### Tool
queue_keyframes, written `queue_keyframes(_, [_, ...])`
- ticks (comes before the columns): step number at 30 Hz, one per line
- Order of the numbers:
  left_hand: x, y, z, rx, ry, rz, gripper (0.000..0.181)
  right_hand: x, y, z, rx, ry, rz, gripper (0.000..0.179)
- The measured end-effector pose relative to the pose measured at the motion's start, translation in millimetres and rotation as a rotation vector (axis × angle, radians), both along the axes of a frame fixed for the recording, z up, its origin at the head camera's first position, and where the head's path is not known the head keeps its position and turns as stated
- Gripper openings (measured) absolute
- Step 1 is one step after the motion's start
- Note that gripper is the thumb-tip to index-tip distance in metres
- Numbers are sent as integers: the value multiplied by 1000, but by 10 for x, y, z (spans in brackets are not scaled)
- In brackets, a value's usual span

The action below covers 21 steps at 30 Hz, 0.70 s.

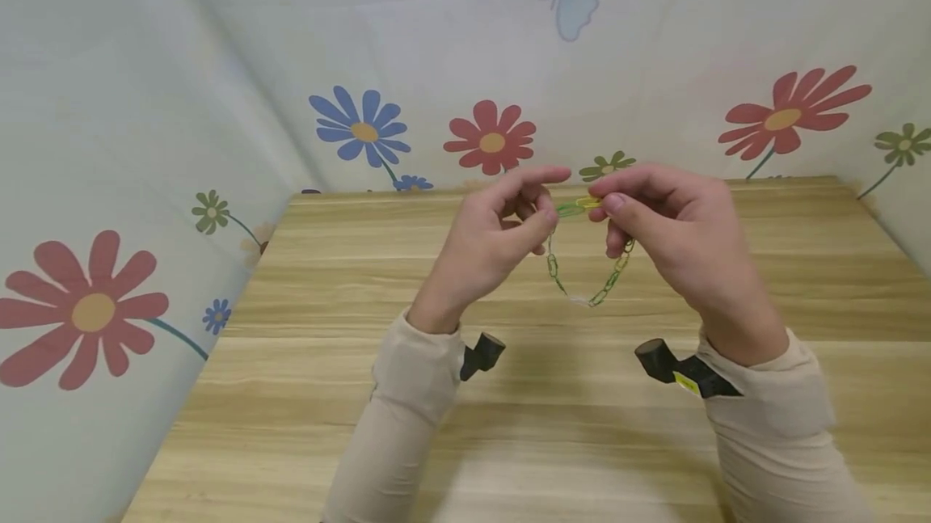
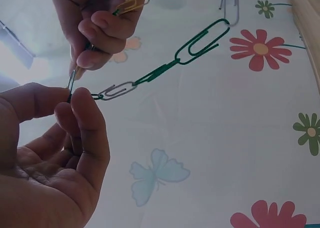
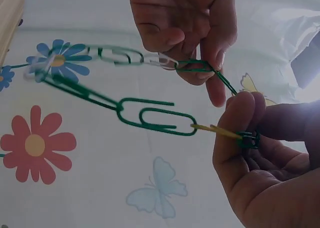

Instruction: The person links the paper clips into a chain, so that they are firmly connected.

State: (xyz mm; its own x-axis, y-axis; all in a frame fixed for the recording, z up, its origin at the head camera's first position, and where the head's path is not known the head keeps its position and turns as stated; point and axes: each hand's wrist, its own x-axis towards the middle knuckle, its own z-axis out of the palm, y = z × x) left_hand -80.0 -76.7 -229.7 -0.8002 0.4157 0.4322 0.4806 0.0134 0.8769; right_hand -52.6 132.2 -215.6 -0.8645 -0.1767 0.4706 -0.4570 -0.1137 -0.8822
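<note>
A chain of linked paper clips (image 1: 598,297), green, yellow and white, hangs in a loop between both hands above the table. My left hand (image 1: 489,244) pinches a green paper clip (image 1: 570,208) between thumb and finger, with its index finger extended above. My right hand (image 1: 680,240) pinches a yellow paper clip (image 1: 587,203) that meets the green one. In the left wrist view, a white paper clip (image 2: 118,92) hangs beside the left fingertips. The right wrist view shows a yellow paper clip (image 3: 215,130) running into the right fingers. Fingers partly hide where the clips meet.
Under the hands lies a wood-grain table (image 1: 305,402). A pale cloth (image 1: 655,38) printed with flowers and a butterfly stands behind it and along the left. Each sleeved wrist carries a small black camera mount, the left one (image 1: 480,357) and the right one (image 1: 680,368).
</note>
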Motion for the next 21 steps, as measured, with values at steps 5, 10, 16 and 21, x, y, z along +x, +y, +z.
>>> queue_keyframes(5, [20,5,-2,48,56,23,38,0,-35,-13,-71,37,22,9])
queue_keyframes(10, [33,23,-12,107,104,22,36,8,-46,-20,-65,18,60,8])
queue_keyframes(16, [43,62,-15,148,145,3,35,19,-71,-22,-24,-59,83,7])
queue_keyframes(21, [58,82,-8,161,164,1,35,16,-74,-23,-16,-78,114,9])
